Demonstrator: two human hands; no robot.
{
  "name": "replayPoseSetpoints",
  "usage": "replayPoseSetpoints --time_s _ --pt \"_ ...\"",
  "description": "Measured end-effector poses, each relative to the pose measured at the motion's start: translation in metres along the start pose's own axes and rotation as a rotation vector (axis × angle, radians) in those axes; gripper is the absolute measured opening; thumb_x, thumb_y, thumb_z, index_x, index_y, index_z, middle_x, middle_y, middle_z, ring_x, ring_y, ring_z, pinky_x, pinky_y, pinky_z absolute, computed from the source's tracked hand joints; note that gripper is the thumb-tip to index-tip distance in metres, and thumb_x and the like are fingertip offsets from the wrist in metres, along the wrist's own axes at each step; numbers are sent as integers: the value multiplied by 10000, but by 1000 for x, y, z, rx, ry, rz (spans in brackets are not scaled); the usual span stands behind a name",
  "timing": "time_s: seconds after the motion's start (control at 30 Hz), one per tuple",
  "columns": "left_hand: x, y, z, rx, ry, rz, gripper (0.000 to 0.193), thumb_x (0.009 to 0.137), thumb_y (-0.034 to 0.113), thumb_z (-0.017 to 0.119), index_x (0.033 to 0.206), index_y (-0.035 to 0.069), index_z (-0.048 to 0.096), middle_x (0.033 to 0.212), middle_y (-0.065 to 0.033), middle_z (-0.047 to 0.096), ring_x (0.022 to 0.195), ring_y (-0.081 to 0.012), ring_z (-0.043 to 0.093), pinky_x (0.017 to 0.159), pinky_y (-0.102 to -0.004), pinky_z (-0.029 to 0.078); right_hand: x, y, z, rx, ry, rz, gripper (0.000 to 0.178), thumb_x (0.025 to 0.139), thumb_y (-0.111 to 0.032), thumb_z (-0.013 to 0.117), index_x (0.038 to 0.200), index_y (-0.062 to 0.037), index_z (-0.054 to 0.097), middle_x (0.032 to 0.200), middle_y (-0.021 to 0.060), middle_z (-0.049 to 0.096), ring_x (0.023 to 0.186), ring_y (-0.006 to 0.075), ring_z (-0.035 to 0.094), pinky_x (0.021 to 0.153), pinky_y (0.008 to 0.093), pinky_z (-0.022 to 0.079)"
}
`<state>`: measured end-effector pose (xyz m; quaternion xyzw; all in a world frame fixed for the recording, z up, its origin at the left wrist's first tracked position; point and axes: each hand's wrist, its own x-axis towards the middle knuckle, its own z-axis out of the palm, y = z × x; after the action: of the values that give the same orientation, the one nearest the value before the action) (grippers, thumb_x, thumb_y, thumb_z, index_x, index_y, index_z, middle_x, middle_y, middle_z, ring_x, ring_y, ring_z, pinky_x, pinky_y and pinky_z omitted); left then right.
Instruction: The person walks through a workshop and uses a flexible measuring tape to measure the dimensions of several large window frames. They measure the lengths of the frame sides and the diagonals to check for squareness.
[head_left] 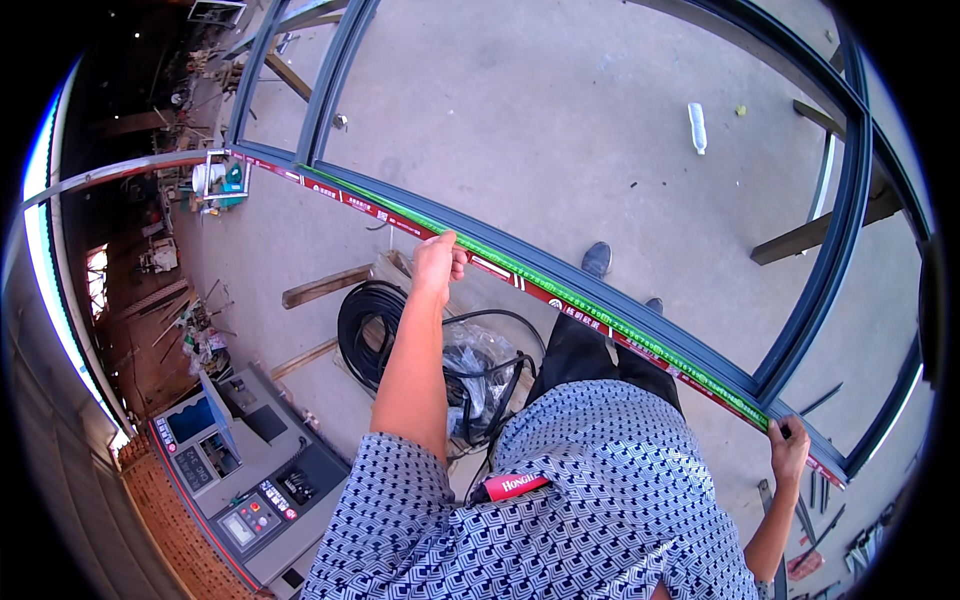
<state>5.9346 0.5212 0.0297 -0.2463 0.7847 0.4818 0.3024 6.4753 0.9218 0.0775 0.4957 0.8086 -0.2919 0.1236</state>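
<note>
A dark grey metal frame (610, 290) spans the view at waist height, its near rail covered along the outer side with red printed film (395, 219). A green tape measure blade (520, 265) stretches along that rail, from near the left crossbar to my right hand. My left hand (436, 265) is closed at the rail's left half, its fingers curled and pressed at the blade's edge. At the right, my right hand (789, 447) pinches the blade's end of the stretch beside the corner; its fingers partly hide what they grip.
Below left lie a black coiled cable (368, 335), clear plastic wrap (480, 358) and a wooden batten (325, 287). A grey machine with a control panel (258, 515) stands lower left. A plastic bottle (697, 128) lies on the floor beyond; a wooden support (825, 228) is at right.
</note>
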Motion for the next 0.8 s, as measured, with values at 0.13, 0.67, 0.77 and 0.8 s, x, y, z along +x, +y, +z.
replayPoseSetpoints --time_s 0.13,0.67,0.77,0.8 --pt "2 4 -2 24 23 11 279 989 241 538 783 61 591 612 -22 575 463 -102 477 440 -265 405 1 -4 2 -8 8 -14 228 824 -137 736 794 31 585 705 146 562 634 264 532 634 370 444" --pt "45 6 -46 91 -45 -27 256 986 334 611 846 133 539 655 73 430 551 -55 364 512 -224 306 -10 -12 4 -98 -53 77 248 809 -289 754 786 -65 652 776 84 654 830 298 649 695 429 505" --pt "38 14 -41 139 -9 -6 275 990 344 609 831 134 528 652 71 431 556 -53 379 512 -217 321 -9 -9 8 -116 -30 59 248 811 -291 753 793 -64 655 771 76 653 831 286 653 698 422 510" --pt "39 14 -43 140 -14 -4 277 998 339 600 831 130 526 637 69 422 547 -52 380 502 -209 320 -7 -10 7 -136 -42 60 258 816 -311 749 806 -68 663 770 72 657 835 277 657 709 420 508"
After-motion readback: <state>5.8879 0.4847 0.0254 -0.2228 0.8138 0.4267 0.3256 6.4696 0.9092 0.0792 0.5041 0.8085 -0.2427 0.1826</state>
